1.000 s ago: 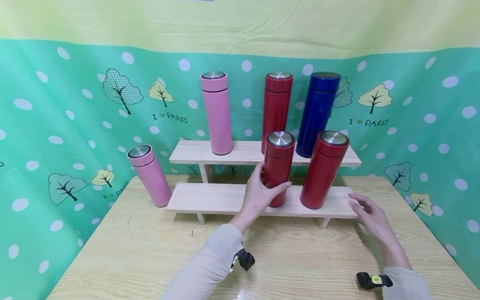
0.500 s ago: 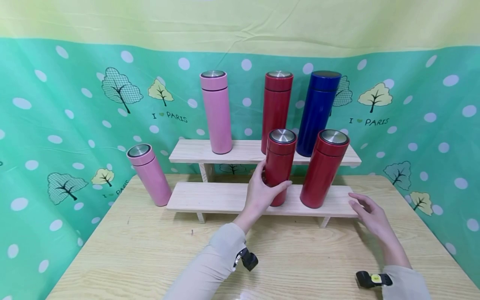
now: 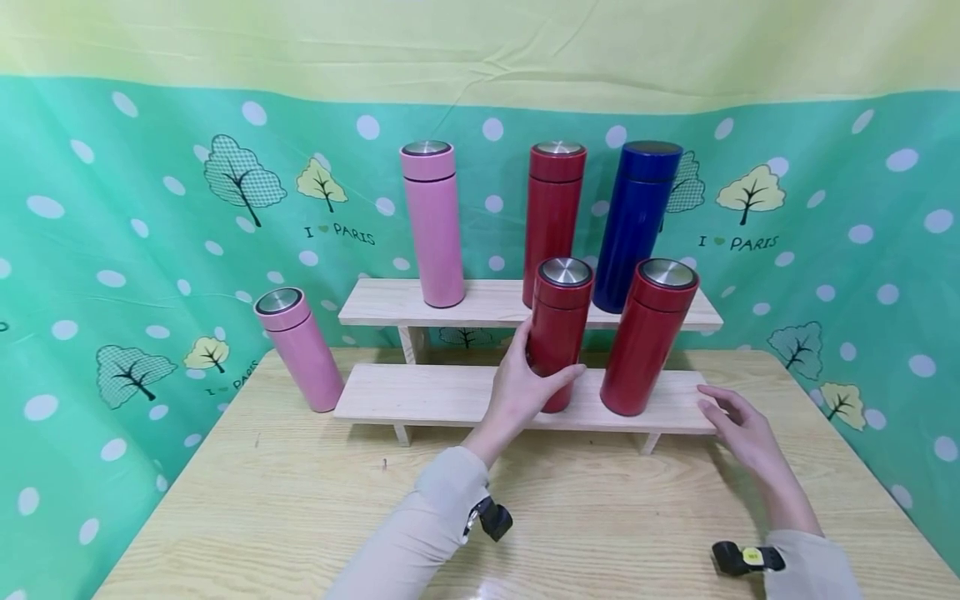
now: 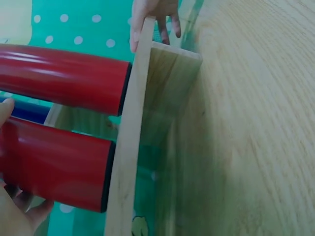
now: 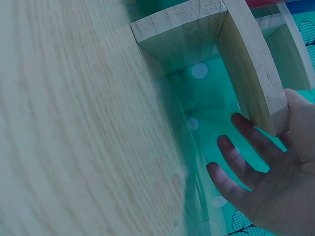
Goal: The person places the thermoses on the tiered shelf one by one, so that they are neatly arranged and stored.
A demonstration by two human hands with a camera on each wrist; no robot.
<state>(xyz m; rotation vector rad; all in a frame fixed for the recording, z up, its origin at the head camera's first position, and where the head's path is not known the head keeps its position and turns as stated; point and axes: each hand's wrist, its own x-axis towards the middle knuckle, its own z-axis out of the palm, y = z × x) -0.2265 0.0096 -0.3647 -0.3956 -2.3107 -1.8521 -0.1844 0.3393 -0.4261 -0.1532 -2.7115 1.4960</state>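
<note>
My left hand grips a red thermos standing upright on the lower wooden shelf. Its thumb lies across the front and its fingers go round the left side. In the left wrist view, fingertips show beneath this thermos, whose base meets the board. A second red thermos stands just to its right, with a gap between. My right hand holds the shelf's right end; in the right wrist view the thumb lies on one side of the board, with several fingers spread below it.
On the upper shelf stand a pink thermos, another red thermos and a blue thermos. A shorter pink thermos stands on the table, left of the shelves. A green patterned cloth hangs behind.
The left hand has shifted the gripped red thermos slightly right along the lower shelf, and it now stays in place. The right hand and the other thermoses have not moved.
</note>
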